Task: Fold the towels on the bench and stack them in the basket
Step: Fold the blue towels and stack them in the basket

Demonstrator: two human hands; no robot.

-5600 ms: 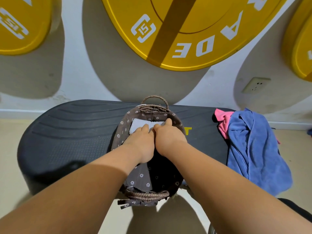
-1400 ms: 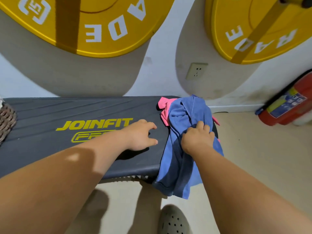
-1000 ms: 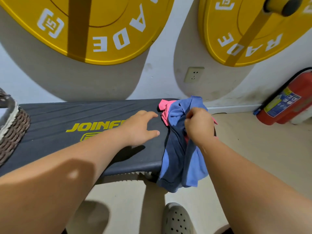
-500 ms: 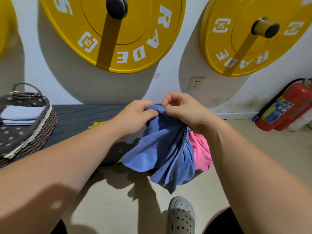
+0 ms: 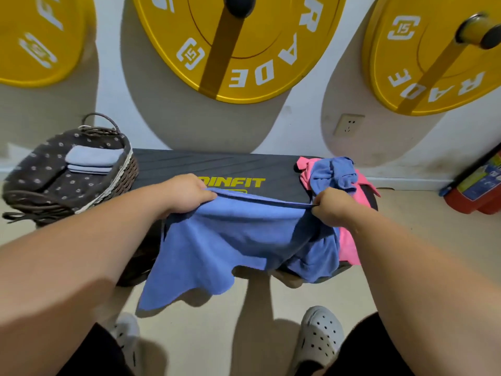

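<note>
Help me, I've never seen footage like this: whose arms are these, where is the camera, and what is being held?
There is no machine: a person wears a camera on the head, looking down at their own arms. The left hand and right hand each pinch the top edge of a blue towel, stretched between them in front of a dark bench. On the bench's left end stands a basket holding folded pale towels. On its right end lie a pink towel and bunched blue cloth. Yellow weight plates hang on the wall.
</note>
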